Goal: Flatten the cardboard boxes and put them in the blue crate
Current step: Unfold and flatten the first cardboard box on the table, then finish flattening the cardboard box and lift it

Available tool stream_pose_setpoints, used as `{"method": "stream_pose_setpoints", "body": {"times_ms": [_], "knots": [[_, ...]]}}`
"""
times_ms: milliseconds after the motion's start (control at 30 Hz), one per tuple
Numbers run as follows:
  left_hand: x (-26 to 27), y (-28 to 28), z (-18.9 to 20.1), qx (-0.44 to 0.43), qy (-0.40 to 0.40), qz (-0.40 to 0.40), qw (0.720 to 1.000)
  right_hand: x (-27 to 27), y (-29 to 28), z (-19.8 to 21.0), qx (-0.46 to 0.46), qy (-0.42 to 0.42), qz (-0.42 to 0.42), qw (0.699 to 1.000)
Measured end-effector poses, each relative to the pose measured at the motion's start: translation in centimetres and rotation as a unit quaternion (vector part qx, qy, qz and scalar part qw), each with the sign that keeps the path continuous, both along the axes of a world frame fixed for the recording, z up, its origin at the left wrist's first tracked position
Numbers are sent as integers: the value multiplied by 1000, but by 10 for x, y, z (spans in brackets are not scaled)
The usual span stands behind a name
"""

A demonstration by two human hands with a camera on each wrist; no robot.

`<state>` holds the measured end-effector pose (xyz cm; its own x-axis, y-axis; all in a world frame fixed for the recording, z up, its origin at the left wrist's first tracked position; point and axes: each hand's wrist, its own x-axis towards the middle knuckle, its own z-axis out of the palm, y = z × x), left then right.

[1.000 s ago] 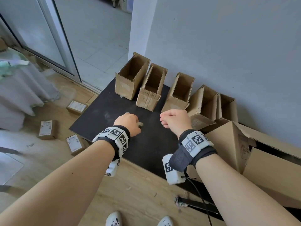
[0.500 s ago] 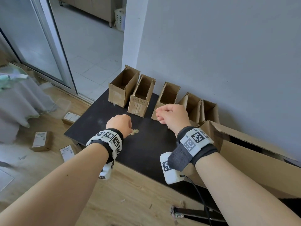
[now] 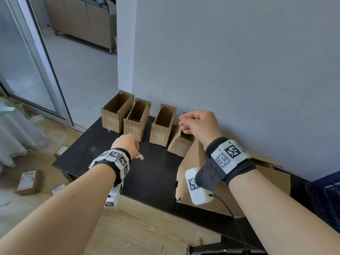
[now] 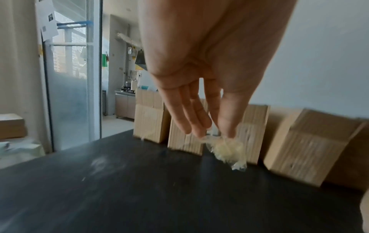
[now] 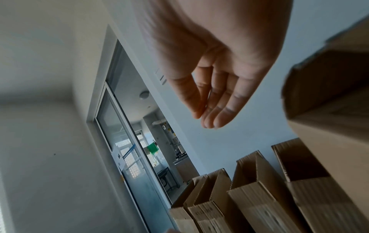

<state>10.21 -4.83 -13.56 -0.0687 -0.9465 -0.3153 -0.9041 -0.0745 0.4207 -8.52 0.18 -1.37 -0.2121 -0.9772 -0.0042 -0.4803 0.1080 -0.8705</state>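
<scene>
Several small open-topped cardboard boxes (image 3: 137,122) stand in a row on the black table (image 3: 103,144) against the grey wall; they also show as cardboard boxes (image 4: 305,146) in the left wrist view. My left hand (image 3: 135,151) hovers low over the table in front of them and pinches a crumpled wad of clear tape (image 4: 225,149). Higher up, my right hand (image 3: 184,124) hangs above the tilted fourth box (image 3: 179,146), with relaxed fingers (image 5: 219,110) holding nothing. A corner of the blue crate (image 3: 329,196) shows at the far right.
A large open cardboard box (image 3: 191,162) lies on the table's right part, under my right wrist. Small labelled packages (image 3: 27,181) and a clear plastic tub (image 3: 55,138) lie on the wooden floor at left. A sliding glass door (image 3: 36,61) stands beyond.
My right hand has risen and moved toward the wall, over the fourth box. The left hand still pinches the tape wad and has shifted slightly forward. The head view has tilted up.
</scene>
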Motion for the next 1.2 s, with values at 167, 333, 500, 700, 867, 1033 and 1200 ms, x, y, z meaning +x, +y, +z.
{"method": "stream_pose_setpoints", "body": {"times_ms": [167, 333, 500, 700, 867, 1033, 1200], "knots": [[-13, 16, -38, 54, -45, -19, 997, 1, 3, -11, 5, 39, 12, 999], [-21, 14, -54, 102, -56, -21, 993, 6, -8, -15, 16, 39, 24, 999], [-22, 13, -53, 114, -97, -37, 988, 3, -9, -17, 17, 32, 29, 999], [-23, 9, -29, 0, 20, 15, 1000, 1, -8, -13, 14, 18, 39, 999], [-50, 11, 33, -124, 212, 7, 969, -21, 2, 2, -8, -1, 29, 1000], [-99, 28, 106, -105, 348, -57, 930, -78, 18, 19, -26, 63, -9, 998], [-136, 45, 123, 49, 194, -223, 954, -135, 48, 29, 98, 163, 70, 979]]}}
